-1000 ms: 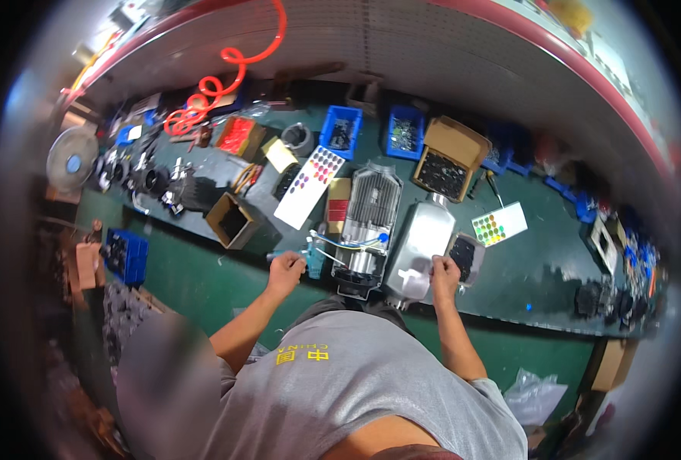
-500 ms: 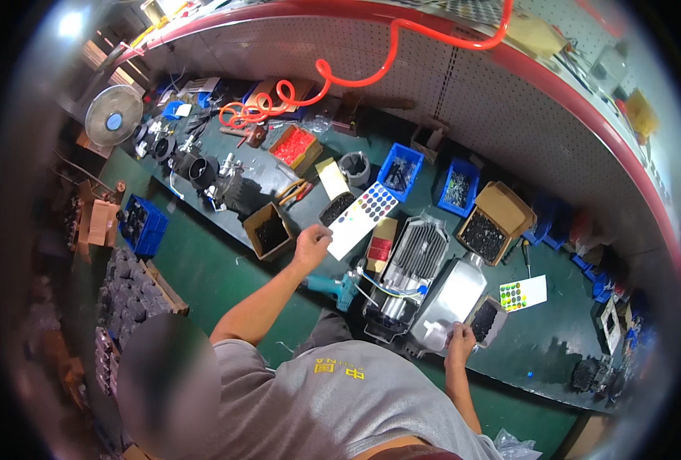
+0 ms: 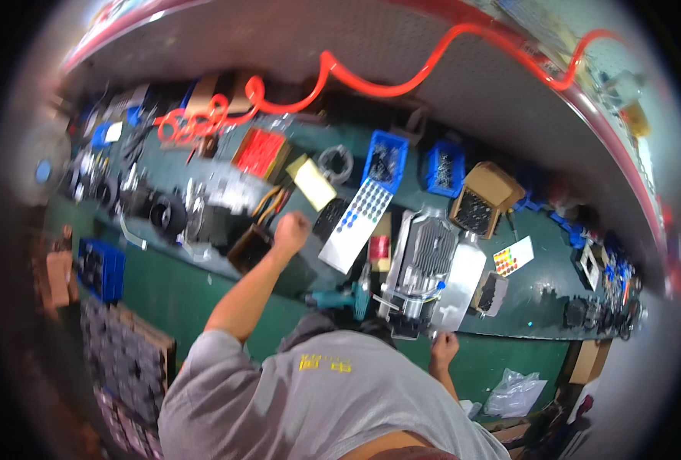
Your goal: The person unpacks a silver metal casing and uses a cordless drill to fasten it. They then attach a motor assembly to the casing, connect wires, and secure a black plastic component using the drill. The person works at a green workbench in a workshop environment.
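Observation:
My left hand (image 3: 290, 232) is closed above the bench, left of a white sheet of round stickers (image 3: 347, 244) and near orange-handled pliers (image 3: 270, 204). Anything within its curled fingers is too small or hidden to see. At the front edge of the bench, my right hand (image 3: 444, 348) is closed by the lower end of a smooth silver metal cover (image 3: 460, 287); what it pinches, if anything, cannot be made out. Left of that cover lies a finned metal heater unit (image 3: 431, 249) with its inner parts showing. A teal power drill (image 3: 362, 291) rests beside the unit.
Blue bins of small hardware (image 3: 445, 169) and an open carton of black parts (image 3: 476, 211) stand behind. A red-filled box (image 3: 259, 153) is farther left. A second sticker sheet (image 3: 515, 255) lies at right, near a small tray of black pieces (image 3: 492, 294). A coiled red hose (image 3: 371, 87) hangs overhead.
The whole view has shifted. My left hand has come away from the sticker sheet's edge toward the left. My right hand has dropped from beside the black-piece tray to the cover's lower end.

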`<state>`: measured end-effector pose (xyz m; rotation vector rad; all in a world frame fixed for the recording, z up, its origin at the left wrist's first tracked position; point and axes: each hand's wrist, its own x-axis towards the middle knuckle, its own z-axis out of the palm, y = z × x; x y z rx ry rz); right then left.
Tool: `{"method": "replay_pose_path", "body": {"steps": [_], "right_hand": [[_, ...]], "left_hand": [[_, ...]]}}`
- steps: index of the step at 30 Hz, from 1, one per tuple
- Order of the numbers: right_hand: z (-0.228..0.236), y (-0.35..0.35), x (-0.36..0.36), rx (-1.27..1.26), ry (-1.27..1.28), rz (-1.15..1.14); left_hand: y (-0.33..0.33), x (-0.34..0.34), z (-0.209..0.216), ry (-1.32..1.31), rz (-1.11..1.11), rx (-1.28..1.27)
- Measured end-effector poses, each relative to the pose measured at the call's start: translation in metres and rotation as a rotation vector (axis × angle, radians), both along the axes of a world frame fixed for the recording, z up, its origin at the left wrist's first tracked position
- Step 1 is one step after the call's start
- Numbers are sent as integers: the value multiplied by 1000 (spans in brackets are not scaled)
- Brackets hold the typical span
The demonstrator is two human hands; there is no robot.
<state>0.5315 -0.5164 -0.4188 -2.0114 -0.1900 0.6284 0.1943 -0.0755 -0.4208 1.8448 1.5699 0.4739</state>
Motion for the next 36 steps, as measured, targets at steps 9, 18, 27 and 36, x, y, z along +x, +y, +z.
{"method": "replay_pose_path", "body": {"steps": [9, 18, 27, 36], "right_hand": [[-7, -37, -51, -34, 126, -196], [-8, -64, -74, -153, 239, -180], [-22, -65, -53, -111, 284, -124], [-17, -35, -57, -82, 277, -107]], "left_hand": [[72, 87, 25, -318, -231, 62], [98, 111, 46, -315, -183, 122], [-31, 43, 49, 303, -343, -214], [-62, 47, 30, 53, -208, -231]]}}
